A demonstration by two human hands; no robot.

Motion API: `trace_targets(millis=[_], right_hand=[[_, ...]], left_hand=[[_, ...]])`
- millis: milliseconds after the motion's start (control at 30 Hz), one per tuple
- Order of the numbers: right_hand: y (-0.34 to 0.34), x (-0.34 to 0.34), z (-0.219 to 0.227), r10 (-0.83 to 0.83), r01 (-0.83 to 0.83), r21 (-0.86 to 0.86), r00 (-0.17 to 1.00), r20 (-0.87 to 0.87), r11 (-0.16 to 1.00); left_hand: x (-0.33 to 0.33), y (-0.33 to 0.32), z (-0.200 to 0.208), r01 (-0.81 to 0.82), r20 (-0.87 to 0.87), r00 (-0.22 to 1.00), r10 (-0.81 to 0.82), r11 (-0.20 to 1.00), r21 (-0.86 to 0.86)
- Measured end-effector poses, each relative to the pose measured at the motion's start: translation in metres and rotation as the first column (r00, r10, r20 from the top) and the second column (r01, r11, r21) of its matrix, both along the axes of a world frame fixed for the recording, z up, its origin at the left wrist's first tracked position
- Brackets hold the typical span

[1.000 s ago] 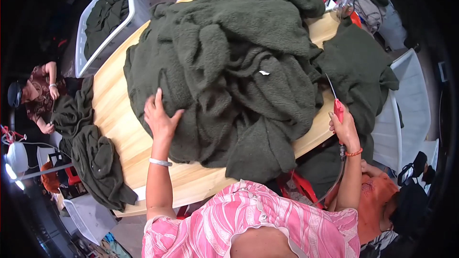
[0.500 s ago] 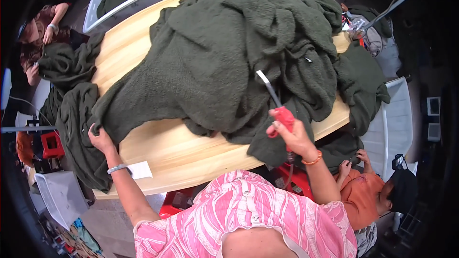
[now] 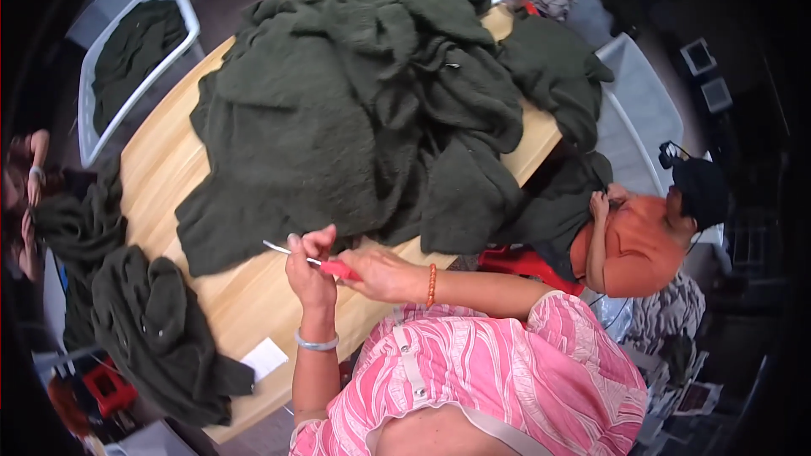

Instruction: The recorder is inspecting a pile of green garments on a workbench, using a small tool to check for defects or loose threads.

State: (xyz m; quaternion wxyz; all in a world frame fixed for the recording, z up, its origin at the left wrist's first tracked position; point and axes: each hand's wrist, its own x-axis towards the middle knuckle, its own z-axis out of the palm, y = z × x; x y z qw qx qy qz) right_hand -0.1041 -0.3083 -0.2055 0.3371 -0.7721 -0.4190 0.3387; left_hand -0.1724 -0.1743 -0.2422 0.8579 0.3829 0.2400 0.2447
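Note:
A red-handled air gun (image 3: 342,269) with a thin silver nozzle lies across both my hands, above the table's near edge. My right hand (image 3: 384,277) is closed around its red handle. The thumb and fingers of my left hand (image 3: 311,280) are curled at the nozzle, which passes behind the thumb; its tip points left. Just beyond my hands, a large heap of dark green fleece fabric (image 3: 296,135) covers much of the wooden table (image 3: 160,160). Neither hand holds the fabric.
More dark green fabric (image 3: 160,329) hangs over the left edge, near a white paper slip (image 3: 264,358). A white bin (image 3: 182,0) with fabric stands at the far left. At right, a co-worker in an orange top (image 3: 634,245) handles dark cloth; another person sits at left.
My left hand has let go of the fabric edge and come to the nozzle. My right hand has brought the air gun down and left. The whole view has turned.

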Motion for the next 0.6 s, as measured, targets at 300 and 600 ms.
trace_targets(millis=[300,600], right_hand=[[-0.043,0.013,-0.006,-0.124,0.120,0.155,0.992,0.020,0.981],[-0.123,0.094,0.004,-0.563,0.548,0.145,0.819,0.107,0.824]], left_hand=[[0.044,-0.007,0.038,0.019,0.045,0.999,-0.009,0.974,-0.226],[0.150,-0.032,0.006,0.103,-0.246,0.949,0.197,0.546,0.832]])
